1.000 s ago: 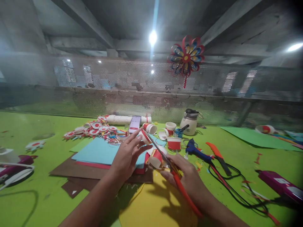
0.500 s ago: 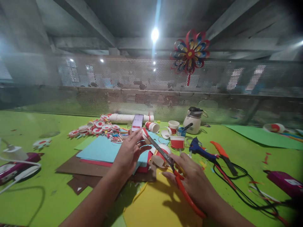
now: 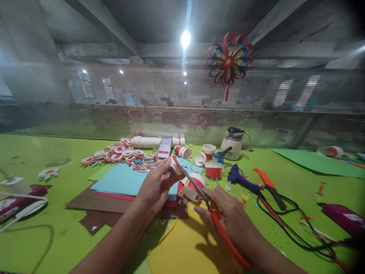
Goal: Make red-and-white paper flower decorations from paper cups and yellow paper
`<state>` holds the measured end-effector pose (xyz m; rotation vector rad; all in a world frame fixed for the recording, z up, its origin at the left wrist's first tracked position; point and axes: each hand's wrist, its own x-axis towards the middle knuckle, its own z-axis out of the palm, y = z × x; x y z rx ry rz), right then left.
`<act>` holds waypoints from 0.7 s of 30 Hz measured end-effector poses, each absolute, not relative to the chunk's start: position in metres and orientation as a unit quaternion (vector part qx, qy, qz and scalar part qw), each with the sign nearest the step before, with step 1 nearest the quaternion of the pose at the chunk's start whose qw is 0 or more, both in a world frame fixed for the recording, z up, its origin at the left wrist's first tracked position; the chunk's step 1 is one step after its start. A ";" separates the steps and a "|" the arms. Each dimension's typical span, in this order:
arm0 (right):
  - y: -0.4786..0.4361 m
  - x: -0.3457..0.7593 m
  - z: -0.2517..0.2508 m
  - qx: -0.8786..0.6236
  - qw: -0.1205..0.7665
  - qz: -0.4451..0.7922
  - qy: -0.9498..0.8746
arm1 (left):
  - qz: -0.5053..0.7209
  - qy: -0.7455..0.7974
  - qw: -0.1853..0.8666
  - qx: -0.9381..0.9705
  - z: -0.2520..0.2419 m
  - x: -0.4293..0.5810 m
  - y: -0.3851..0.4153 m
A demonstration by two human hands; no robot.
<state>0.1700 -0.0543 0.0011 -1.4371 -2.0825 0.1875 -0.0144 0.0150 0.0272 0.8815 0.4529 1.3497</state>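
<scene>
My left hand (image 3: 154,188) pinches a small red-and-white piece of paper cup (image 3: 176,166) between thumb and fingers, above a stack of coloured sheets. Wrapped around the red handles of a pair of scissors (image 3: 224,238), my right hand (image 3: 235,217) points the blades up and left. The blade tips meet the cup piece at its right edge. Just beyond the scissors, a cut red-and-white paper cup (image 3: 196,182) lies on its side. Under the right hand is yellow paper (image 3: 182,251). Light blue sheets (image 3: 119,180) lie beneath the left hand, over brown card (image 3: 85,201).
A blue glue gun (image 3: 242,179) and an orange-handled cutter (image 3: 266,182) lie to the right with black cables. Several paper cups, a phone (image 3: 165,147) and a white jug (image 3: 231,144) stand behind. At back left is a pile of red-and-white discs (image 3: 115,152).
My left hand has turned the cup piece slightly, so more of its side shows. The scissors stay at its edge, their lower handle shifted slightly right. The view has tilted a little.
</scene>
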 end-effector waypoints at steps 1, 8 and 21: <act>-0.054 0.170 0.001 -0.542 0.298 0.075 -0.782 | 0.599 0.206 0.667 0.392 0.027 -0.014 0.015; -0.049 0.172 -0.008 -0.527 0.307 0.097 -0.786 | 0.602 0.220 0.653 0.403 0.027 -0.014 0.014; -0.051 0.174 -0.012 -0.517 0.331 0.063 -0.787 | 0.609 0.201 0.663 0.386 0.030 -0.017 0.013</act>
